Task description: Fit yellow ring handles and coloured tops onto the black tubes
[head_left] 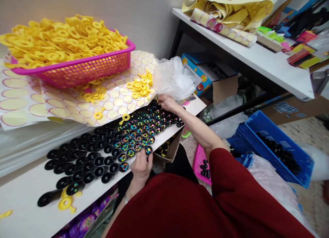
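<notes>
Rows of small black cups (99, 161) stand packed together on a long white table. Many toward the right hold coloured beads (132, 142), while those at the left look dark inside. My left hand (141, 166) is at the near edge of the rows, its fingers closed around a black cup with beads (148, 150). At the far end of the rows, my right hand (167, 103) reaches down beside a clear plastic bag (174, 78). Its fingers are bent together, and what they hold, if anything, is hidden. A yellow ring-shaped piece (124, 119) lies across some cups.
A pink basket (89, 65) heaped with yellow ring pieces (64, 37) sits on a sticker sheet (17, 102) at the back left. Another white table (244, 58) stands ahead to the right. Blue crates (280, 145) and a pink tray (202, 164) are on the floor.
</notes>
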Demonstrator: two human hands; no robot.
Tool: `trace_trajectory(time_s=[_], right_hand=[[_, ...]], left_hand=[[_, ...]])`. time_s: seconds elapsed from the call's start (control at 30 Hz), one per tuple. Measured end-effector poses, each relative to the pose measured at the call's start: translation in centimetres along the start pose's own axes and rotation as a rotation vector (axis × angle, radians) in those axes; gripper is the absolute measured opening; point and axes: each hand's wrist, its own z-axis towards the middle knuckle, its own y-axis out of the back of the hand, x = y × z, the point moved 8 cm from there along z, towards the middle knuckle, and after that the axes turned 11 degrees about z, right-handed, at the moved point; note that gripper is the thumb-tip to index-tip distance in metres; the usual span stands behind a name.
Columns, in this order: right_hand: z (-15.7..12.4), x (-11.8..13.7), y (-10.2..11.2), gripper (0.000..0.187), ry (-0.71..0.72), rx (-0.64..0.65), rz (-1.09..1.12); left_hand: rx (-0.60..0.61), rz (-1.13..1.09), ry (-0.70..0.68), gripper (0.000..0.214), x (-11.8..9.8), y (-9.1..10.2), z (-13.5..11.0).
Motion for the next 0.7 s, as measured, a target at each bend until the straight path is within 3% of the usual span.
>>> trace_trajectory(time_s=[0.2, 0.5, 0.7], right_hand=[[-0.1, -0.2, 0.0, 0.017, -0.068, 0.024, -0.018], [0.4, -1.6, -0.4, 0.013, -0.173, -0.022, 0.063], [-1.1, -1.2, 2.4, 0.007, -0.138, -0.080, 0.271]], left_hand=[[0.051, -0.049, -0.015, 0.034, 0.4, -0.7, -0.2], [-0.023, 0.006, -0.150, 0.037, 0.5, -0.6, -0.3], [-0.027, 0.021, -0.171, 0.038, 0.2, -0.4, 0.0]])
